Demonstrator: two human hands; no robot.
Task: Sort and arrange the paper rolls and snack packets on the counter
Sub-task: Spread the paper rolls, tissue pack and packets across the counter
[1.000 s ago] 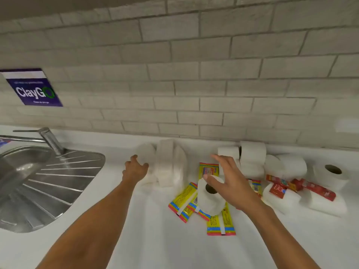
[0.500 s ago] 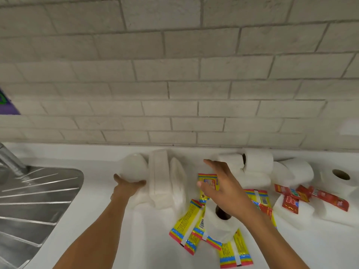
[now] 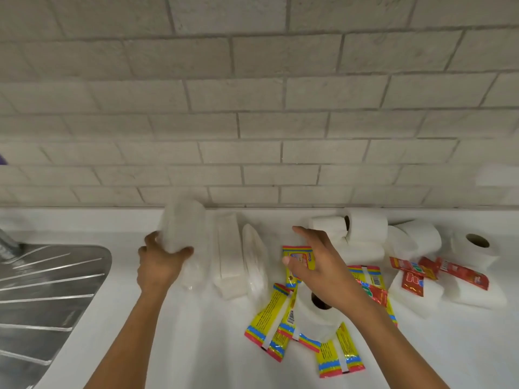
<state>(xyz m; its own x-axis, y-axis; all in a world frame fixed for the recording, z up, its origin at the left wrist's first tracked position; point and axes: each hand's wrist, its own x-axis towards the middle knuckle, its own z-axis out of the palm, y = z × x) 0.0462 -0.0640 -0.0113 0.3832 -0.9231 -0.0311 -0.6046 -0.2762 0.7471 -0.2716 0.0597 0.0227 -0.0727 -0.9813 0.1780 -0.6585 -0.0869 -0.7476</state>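
On the white counter [image 3: 174, 346], the left hand [image 3: 157, 265] is wrapped around the lower end of a white paper roll in clear plastic wrap [image 3: 184, 234], thumb on the right side and fingers curled round the left. That roll is tilted up toward the grey brick-pattern tile wall [image 3: 252, 108] and it's blurry, so hard to say if its bottom is touching the counter or not. Just right of it are two more wrapped white packs [image 3: 229, 256], side by side and leaning close together.

The right hand [image 3: 323, 273] is spread open, palm down, fingers loose, hovering over a yellow snack packet with red and blue edges [image 3: 299, 256]. It isn't gripping anything as far as I can see. Right under the wrist there's a loose white toilet roll with a brown cardboard core [image 3: 311, 318] sitting on top of a fan of more yellow snack packets [image 3: 269, 324].

Further right by the wall is a heap of bare white toilet rolls [image 3: 365, 228], and a couple of red snack packets [image 3: 460, 273] are draped over the rolls nearest the right edge. The ribbed steel sink drainboard [image 3: 47, 290] is off on the left, well apart from all of it.
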